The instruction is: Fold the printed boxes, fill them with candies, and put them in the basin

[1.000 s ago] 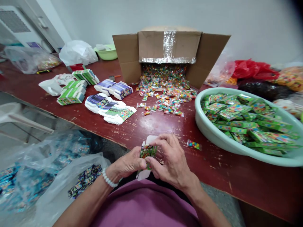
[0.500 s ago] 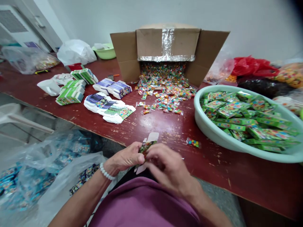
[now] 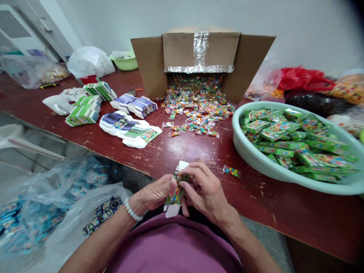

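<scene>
Between my two hands is a small green printed candy box (image 3: 174,195), its white end flaps sticking out at top and bottom. My left hand (image 3: 155,192), with a beaded bracelet at the wrist, grips the box's left side, thumb on the front. The fingers and thumb of my right hand (image 3: 206,189) pinch its right edge near the upper flap. Whether anything is inside the box cannot be seen. A single clear packet of coloured candies (image 3: 231,171) lies on the table to the right of my hands.
Wrapped candies (image 3: 196,110) spill from a cardboard carton (image 3: 201,51) at the back. A pale green basin (image 3: 237,131) of green boxes stands right. Flattened boxes (image 3: 131,129) and bundled boxes (image 3: 83,110) lie left. Plastic bags of packets (image 3: 85,204) sit below the table's left edge.
My right hand moved off the upper part of the box in a blur, then came back to its right edge. The box turned slightly; my left hand kept hold of it.
</scene>
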Available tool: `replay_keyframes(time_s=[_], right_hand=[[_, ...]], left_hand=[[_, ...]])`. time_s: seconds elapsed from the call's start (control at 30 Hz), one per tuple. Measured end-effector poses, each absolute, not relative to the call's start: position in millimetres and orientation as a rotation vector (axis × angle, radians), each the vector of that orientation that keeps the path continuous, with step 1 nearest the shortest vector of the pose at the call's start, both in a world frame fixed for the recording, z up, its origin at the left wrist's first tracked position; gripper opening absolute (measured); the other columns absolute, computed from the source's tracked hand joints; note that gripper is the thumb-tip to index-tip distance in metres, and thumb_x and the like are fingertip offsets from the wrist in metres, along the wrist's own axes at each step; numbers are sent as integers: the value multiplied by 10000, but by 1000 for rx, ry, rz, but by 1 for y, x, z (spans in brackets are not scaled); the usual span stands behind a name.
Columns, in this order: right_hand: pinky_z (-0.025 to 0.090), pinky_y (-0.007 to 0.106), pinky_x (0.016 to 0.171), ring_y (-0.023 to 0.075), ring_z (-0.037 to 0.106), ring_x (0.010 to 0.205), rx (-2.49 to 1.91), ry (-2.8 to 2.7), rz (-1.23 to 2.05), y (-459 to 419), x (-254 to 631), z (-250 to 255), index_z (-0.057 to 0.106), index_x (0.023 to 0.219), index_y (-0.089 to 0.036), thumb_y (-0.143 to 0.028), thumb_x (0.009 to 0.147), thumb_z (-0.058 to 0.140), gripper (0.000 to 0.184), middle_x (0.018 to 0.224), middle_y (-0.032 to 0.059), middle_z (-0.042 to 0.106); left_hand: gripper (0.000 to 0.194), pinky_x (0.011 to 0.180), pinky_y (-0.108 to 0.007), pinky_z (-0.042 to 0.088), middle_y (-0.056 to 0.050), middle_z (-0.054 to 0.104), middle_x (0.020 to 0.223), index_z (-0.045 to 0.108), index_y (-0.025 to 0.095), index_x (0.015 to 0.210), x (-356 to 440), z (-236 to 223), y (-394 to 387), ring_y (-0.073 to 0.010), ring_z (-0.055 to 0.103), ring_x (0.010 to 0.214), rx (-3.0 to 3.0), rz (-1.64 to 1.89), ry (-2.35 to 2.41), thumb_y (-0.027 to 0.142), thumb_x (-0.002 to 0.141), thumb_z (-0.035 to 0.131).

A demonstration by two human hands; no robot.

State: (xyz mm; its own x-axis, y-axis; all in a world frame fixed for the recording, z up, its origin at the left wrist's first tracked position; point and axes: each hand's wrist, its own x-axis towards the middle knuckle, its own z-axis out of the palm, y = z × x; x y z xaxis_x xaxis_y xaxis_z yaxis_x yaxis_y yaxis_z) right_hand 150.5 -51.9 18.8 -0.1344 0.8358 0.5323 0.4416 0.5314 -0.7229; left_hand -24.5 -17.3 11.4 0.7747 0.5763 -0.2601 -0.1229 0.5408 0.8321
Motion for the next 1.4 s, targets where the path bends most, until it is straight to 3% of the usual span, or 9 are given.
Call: replay_keyframes(time_s=[0.27,0.5,0.7,0.8,0.93,1.07,1.17,1.3,1.4], right_hand=[[461,238,694,118,607,728,-1043,-1834,912,-52,169,38,594,823,-199,-132,933,592,129,786,-17,650],[448,230,639,116,592,711,-929,-1847,1315,-46,184,36,584,914,-203,-254,970,567,78,815,-19,655],[452,250,585,116,545,621,-1294,-1415,923,-52,163,7,606,1160,-216,-290,814,737,378,854,0,656],[454,259,538,136,562,596,-1321,-1224,1123,-51,155,-1,667,973,-185,-400,852,680,247,752,10,628],[448,252,549,142,573,618,-1295,-1168,1127,-46,157,1,637,675,-175,-448,849,670,325,701,21,626],[502,261,634,160,632,699,-1267,-1105,1186,-42,154,-1,680,965,-188,-410,861,684,245,753,4,676],[539,274,681,163,673,748,-1177,-918,1256,-44,143,-8,508,1280,-248,-352,848,720,492,824,-22,705],[547,283,774,160,680,846,-1090,-861,1202,-47,131,-17,609,1150,-227,-351,857,713,334,965,22,725],[527,255,688,148,647,769,-1116,-896,1244,-46,134,-19,684,958,-197,-416,863,704,239,889,20,706]], left_hand=[[560,682,-288,512,-69,706,768,705,116,870,-27,9,-11,-185,687,645,1038,267,536,649,708,769],[430,511,-240,481,-37,688,678,669,134,773,-26,19,-11,-144,631,495,1005,117,584,524,679,822],[334,568,-272,543,-53,710,708,701,118,869,-21,20,-18,-155,667,539,1001,363,772,437,797,767],[355,596,-270,530,-62,723,750,705,116,915,-17,15,-20,-160,671,601,964,445,838,452,815,756],[321,761,-261,531,-62,738,938,698,125,999,-16,8,-21,-169,678,836,1073,598,882,381,820,773],[565,801,-313,568,-42,738,1017,493,217,1316,-16,7,-29,-187,706,873,1126,824,989,288,829,769],[721,762,-314,582,-31,736,1019,318,281,1454,-14,9,-37,-184,715,834,1100,932,1004,271,863,732],[588,840,-294,566,-71,687,1237,480,260,1387,-12,9,-38,-213,684,1034,1082,980,1019,272,856,732],[425,777,-252,549,-57,712,1146,602,227,1227,-15,6,-35,-194,678,967,1051,950,1010,296,835,753]])
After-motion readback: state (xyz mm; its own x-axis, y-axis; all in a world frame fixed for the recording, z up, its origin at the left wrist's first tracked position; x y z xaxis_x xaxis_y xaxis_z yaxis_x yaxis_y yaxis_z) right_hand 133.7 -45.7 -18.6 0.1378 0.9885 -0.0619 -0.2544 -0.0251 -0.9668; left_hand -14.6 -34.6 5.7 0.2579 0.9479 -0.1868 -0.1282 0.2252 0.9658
